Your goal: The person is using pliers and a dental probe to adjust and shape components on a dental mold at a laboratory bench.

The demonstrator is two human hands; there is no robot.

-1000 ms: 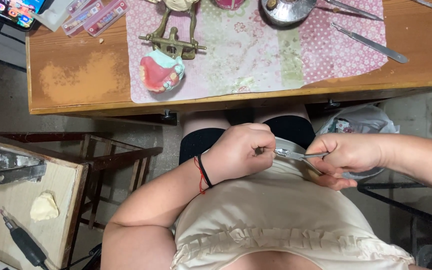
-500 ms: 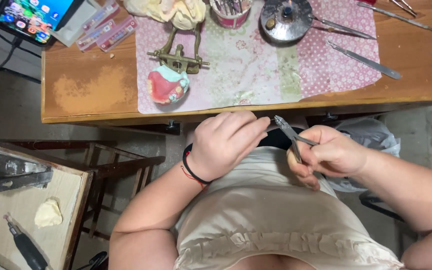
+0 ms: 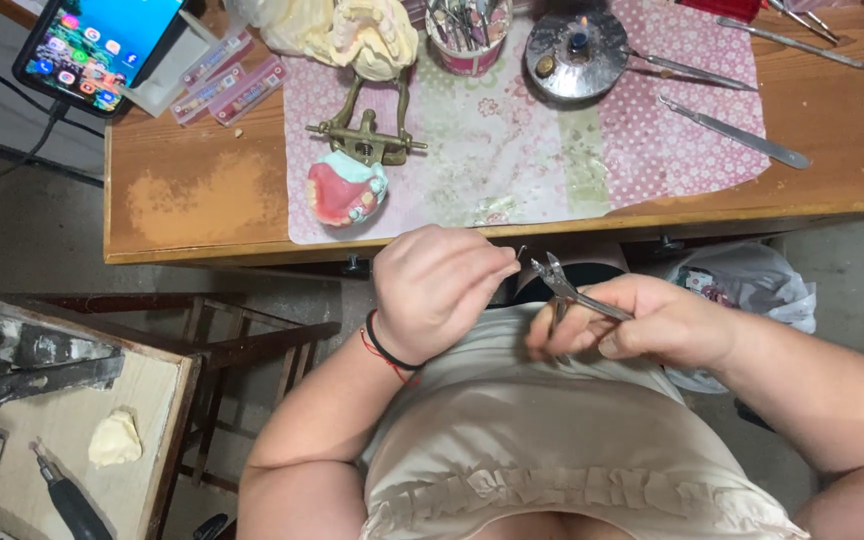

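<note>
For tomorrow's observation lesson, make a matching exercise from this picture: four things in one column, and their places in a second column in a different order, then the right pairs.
Things:
1. pliers
2. phone
3. pink and white dental model
4. white lump

Places:
A. on the low side table at lower left
B. on the patterned mat, below the brass frame
C. in the grip of the right hand
D. at the desk's far left corner, screen lit

Pairs: 1-C, 2-D, 3-B, 4-A

Cream ruffled top (image 3: pixel 552 440), black and red wristbands (image 3: pixel 384 350), bare arms.
</note>
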